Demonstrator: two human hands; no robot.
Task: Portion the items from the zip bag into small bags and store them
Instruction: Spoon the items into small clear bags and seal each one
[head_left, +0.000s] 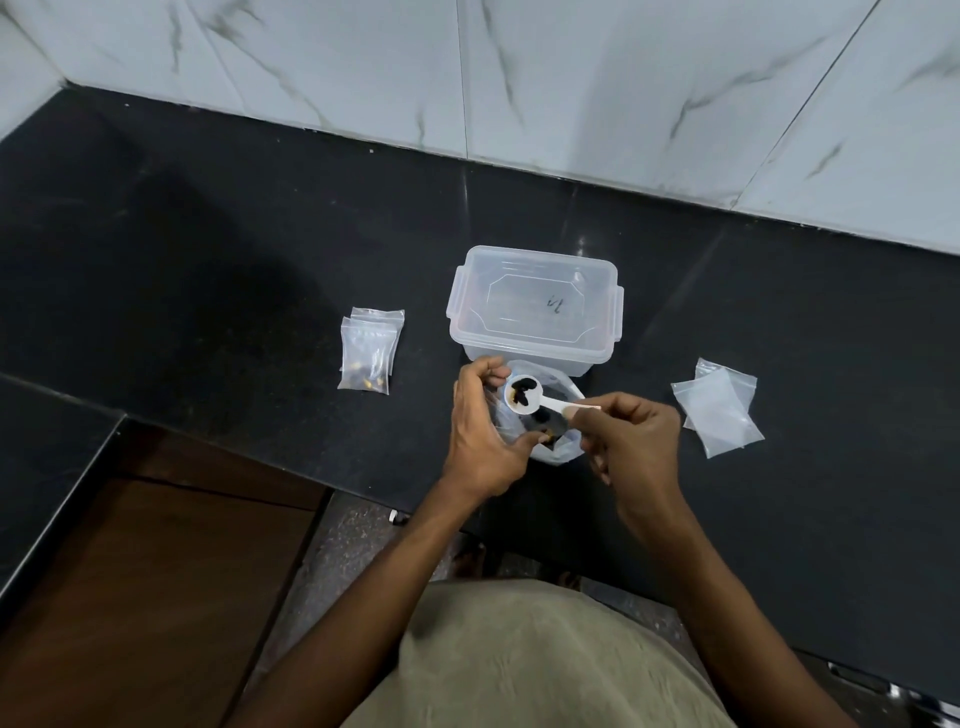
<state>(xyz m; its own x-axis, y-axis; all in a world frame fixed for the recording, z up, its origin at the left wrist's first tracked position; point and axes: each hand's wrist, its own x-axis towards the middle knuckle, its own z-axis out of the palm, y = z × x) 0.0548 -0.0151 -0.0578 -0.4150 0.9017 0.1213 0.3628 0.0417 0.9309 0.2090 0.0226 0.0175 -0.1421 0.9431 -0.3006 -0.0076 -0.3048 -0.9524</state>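
Black countertop, clear zip bag in left-hand fingers, right-hand fingers round white scoop of dark pieces.

Reaching forward with both bare forearms; left hand curling its fingers in a grip, right hand pinching between thumb and fingers.

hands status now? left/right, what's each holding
Left hand: holds a small clear bag open.
Right hand: pinches the white scoop handle; dark pieces in it.
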